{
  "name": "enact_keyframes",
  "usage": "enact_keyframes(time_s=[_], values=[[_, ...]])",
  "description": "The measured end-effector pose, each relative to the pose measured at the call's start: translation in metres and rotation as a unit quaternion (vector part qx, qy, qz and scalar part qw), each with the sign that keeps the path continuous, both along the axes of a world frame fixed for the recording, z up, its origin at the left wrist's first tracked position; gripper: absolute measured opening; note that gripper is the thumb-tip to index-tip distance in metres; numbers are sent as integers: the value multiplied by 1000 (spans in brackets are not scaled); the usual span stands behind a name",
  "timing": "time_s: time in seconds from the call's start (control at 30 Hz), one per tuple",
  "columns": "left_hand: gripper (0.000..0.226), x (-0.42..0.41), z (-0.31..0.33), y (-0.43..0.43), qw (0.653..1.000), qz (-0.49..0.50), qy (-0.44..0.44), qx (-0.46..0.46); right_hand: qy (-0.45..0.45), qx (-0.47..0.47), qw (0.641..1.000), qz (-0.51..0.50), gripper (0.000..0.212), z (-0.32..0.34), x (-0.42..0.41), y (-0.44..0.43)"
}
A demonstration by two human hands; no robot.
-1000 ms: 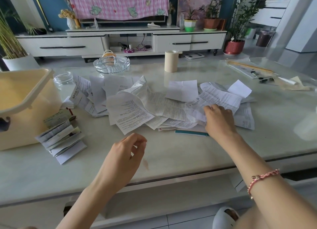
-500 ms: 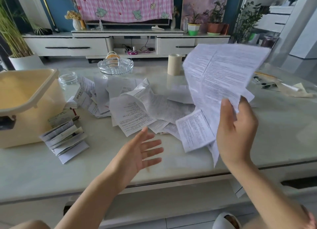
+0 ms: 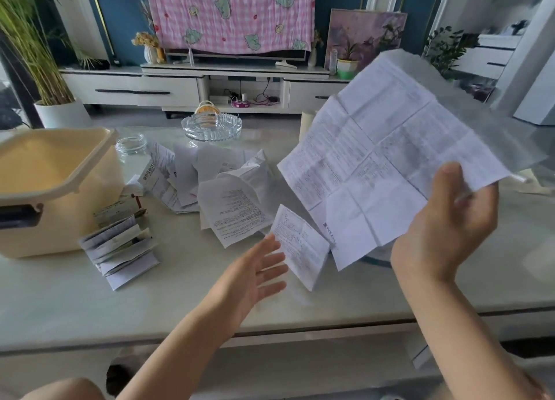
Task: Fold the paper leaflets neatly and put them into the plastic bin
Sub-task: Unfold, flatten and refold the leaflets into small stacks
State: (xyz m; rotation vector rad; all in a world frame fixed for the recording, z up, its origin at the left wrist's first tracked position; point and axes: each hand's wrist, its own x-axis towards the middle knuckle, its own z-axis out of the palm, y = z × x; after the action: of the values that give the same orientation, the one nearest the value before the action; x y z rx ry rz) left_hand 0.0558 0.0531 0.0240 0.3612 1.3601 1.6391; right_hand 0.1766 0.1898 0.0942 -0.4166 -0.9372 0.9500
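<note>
Head view: our right hand (image 3: 441, 228) pinches the big leaflet (image 3: 375, 165) aloft over the table (image 3: 180, 303); our left hand (image 3: 252, 279) hovers empty, fingers spread. A smaller leaflet (image 3: 300, 246) seems to dangle loose and may drop, well apart from the plastic bin (image 3: 75, 219).

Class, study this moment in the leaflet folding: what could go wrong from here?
1. The right hand holds the big leaflet by one edge only; it may sag and crease off its old folds.
2. The small leaflet below it looks loose and might drop before the open left hand catches it.
3. The folded stack lies beside the bin, not inside; it could be forgotten.
</note>
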Motion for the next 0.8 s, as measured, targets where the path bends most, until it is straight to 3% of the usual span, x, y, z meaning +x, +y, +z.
enact_keyframes(time_s=[0.13,0.2,0.37,0.47,0.6,0.67,0.73,0.8], values=[[60,-4,8,-1,998,-17,12,57,-21,-217,968,126,14,-14,-6,-5],[56,-4,8,-2,996,-41,5,78,-27,-270,948,169,14,-18,-11,-12],[44,-1,2,3,998,-54,-6,39,-20,-239,959,152,15,-7,-12,-12],[43,1,2,3,998,-51,-36,23,-23,-279,945,171,13,-11,-14,-10],[23,0,7,-5,993,54,100,-29,-31,-370,895,246,17,-22,-18,-15],[17,0,13,-11,983,117,139,-4,-45,-387,869,305,22,-25,-20,-17],[16,-2,19,-14,983,145,102,50,-62,-382,845,368,22,-24,-19,-19],[18,-7,22,-16,983,152,30,94,-106,-363,849,370,19,-28,-22,-18]])
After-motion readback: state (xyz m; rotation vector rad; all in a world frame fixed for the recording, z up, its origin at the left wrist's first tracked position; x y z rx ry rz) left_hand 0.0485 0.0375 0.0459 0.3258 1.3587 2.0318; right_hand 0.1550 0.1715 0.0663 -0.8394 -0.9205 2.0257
